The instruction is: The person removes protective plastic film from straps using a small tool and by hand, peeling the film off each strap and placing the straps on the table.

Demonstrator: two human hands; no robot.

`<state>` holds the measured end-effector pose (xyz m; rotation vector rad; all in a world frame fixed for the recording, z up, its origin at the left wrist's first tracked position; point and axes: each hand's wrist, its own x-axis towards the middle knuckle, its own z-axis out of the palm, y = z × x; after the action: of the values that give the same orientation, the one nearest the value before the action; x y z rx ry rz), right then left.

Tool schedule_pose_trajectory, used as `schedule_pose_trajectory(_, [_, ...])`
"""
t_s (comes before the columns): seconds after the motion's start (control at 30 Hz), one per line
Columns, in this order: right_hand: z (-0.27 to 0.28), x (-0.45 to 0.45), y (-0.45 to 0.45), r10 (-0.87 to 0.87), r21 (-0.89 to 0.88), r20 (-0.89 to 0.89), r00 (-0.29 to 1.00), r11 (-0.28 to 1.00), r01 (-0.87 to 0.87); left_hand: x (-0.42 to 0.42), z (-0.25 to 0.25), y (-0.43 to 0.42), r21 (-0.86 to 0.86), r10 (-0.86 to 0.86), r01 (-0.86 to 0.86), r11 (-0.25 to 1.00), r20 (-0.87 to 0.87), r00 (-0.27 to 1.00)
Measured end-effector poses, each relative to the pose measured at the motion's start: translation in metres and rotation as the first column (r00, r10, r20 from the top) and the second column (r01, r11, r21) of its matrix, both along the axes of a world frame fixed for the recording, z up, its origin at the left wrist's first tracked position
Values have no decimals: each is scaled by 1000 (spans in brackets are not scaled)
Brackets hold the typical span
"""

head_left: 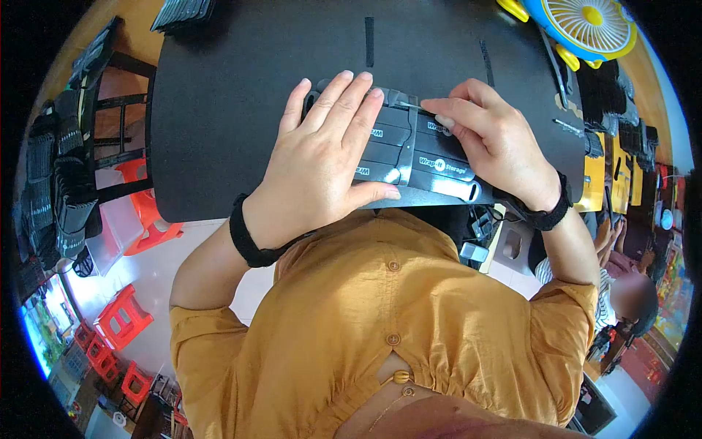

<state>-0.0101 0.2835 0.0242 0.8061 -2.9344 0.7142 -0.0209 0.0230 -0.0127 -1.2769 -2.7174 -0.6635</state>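
Note:
Several black straps (pixel 445 167) printed "Wrap-It Storage" lie side by side on the black table, near its front edge. A clear, shiny band (pixel 409 139) runs across them. My left hand (pixel 325 146) rests over the left part of the straps, its fingers spread and its palm down. At the far edge of the straps, my right hand (pixel 486 135) pinches a thin pale piece (pixel 406 104) between thumb and forefinger. The piece points left to the top of the clear band; whether it is a tool or a plastic end, I cannot make out.
A blue and yellow fan (pixel 591 20) stands at the table's (pixel 241 73) far right corner. Stacked black straps (pixel 181 13) lie at the far left. More straps hang on a rack (pixel 55 175) to the left. Red stools (pixel 123 316) stand on the floor; another person (pixel 618 296) sits at right.

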Motion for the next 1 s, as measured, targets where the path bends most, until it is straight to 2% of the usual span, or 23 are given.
schedule_pose_trajectory(0.1, [-7,0,-4,-1,-56,-2,1000,998,1,2,1,1,5,-19,19,1000,31,999])
schedule_pose_trajectory(0.23, [-5,-2,-6,-1,-62,13,1000,998,2,2,0,1,55,-27,22,998,88,996])
schedule_pose_trajectory(0.57, [5,9,11,-35,-31,95,995,999,39,2,3,1,20,-20,18,1000,96,995])
schedule_pose_trajectory(0.83, [0,5,4,-26,-61,73,997,998,31,1,4,2,12,-22,21,1000,95,995])
schedule_pose_trajectory(0.9, [-2,6,3,-29,8,31,999,1000,28,0,3,2,10,-20,20,1000,92,996])
schedule_pose_trajectory(1.0, [-9,5,2,-23,-26,-8,1000,999,23,0,2,2,9,-16,16,1000,84,996])
